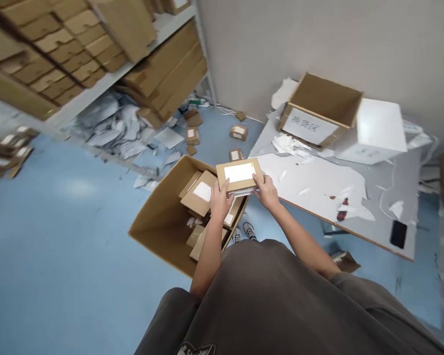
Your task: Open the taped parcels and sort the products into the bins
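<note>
A flat brown cardboard mailer box [240,175] with a white label is held between both hands, just above a large open corrugated carton [159,231]. The left hand [220,199] and right hand [266,192] each grip an opposite side, fingers closed around it. Small brown boxes [200,195] lie tilted inside the carton; a grey table [403,182], bearing an open labelled cardboard box [320,111], stands just right of it.

**Head-worn camera: one view.**
Looks forward and steeply down, close above the left hand [220,199] and right hand [266,191].
</note>
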{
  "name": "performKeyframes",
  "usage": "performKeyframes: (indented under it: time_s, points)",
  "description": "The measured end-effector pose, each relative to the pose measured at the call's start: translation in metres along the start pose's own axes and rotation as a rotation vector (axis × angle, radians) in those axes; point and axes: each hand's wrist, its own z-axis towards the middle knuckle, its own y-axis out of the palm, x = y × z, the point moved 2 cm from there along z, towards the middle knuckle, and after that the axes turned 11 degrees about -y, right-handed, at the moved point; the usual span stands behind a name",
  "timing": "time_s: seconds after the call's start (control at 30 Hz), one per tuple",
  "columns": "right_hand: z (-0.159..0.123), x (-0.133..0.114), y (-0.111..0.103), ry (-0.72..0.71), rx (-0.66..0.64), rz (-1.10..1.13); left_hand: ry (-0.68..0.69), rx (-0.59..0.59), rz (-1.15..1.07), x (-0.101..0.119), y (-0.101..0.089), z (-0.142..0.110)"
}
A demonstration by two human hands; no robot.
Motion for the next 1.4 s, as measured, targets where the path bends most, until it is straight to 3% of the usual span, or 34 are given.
performKeyframes:
  time_s: [0.23,0.5,0.63,0.83,0.97,1.1,1.23,1.4]
  points:
    - [-0.073,0.062,-0.033,0.351,0.117,-0.102,0.320,-0.171,-0.057,0.093,0.053,0.031]
    - [-0.159,0.144,-0.052,0.610,0.211,-0.134,0.525,-0.258,-0.055,0.204,0.126,0.017]
    - [-0.198,0.202,-0.050,0.667,0.247,-0.120,0.565,-0.307,-0.037,0.254,0.180,0.005]
    - [-0.276,0.298,-0.030,0.733,0.237,-0.092,0.568,-0.440,-0.007,0.323,0.281,-0.032]
    - [-0.316,0.336,0.003,0.793,0.199,-0.052,0.521,-0.558,0.006,0.340,0.342,-0.057]
    - [-0.321,0.351,0.041,0.854,0.115,0.026,0.424,-0.645,0.055,0.334,0.383,-0.061]
    - [-0.305,0.358,0.066,0.910,0.029,0.082,0.342,-0.695,0.145,0.327,0.398,-0.049]
    - [-0.273,0.370,0.064,0.948,-0.061,0.050,0.315,-0.727,0.177,0.328,0.398,-0.023]
